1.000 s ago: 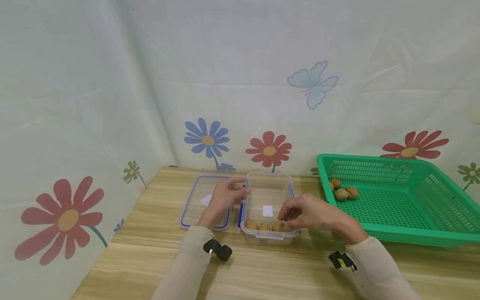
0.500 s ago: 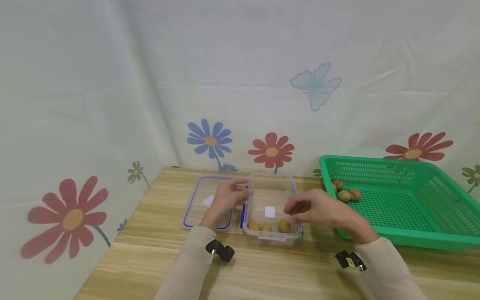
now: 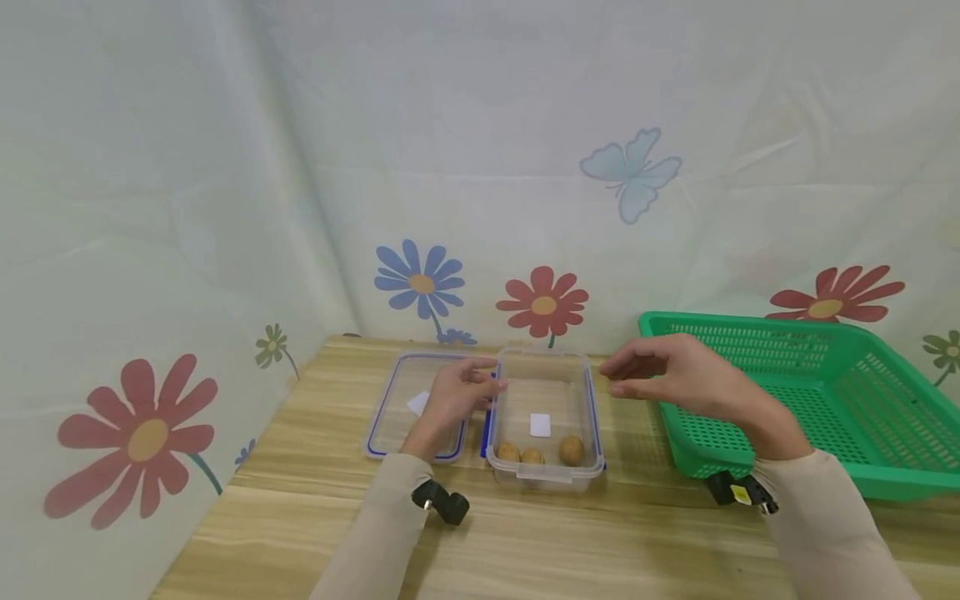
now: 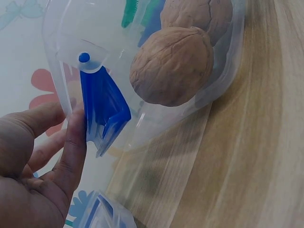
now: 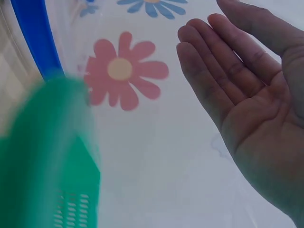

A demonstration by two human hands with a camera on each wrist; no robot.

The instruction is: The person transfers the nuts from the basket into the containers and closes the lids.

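A clear plastic food container [image 3: 546, 472] stands lidless on the table, with a white label inside. Three walnuts [image 3: 572, 450] lie along its near end. Seen from the left wrist, a walnut [image 4: 173, 66] shows large through the wall, beside a blue locking flap [image 4: 104, 104] that hangs down. My left hand [image 3: 453, 398] pinches the container's left rim between thumb and fingers. To the right of the container, my right hand [image 3: 678, 379] is raised in the air with nothing in it, its fingers extended towards the left. In the right wrist view its bare palm [image 5: 266, 114] shows.
The container's lid [image 3: 386, 417], with a blue seal, lies flat on the left. A green slotted basket [image 3: 862, 482] stands on the right, its left part behind my right hand. A flower-printed cloth [image 3: 480, 208] hangs behind the wooden table [image 3: 510, 542].
My right hand has let go of a walnut at the container's near right corner, then risen and moved right towards the basket. My left hand has stayed at the rim.
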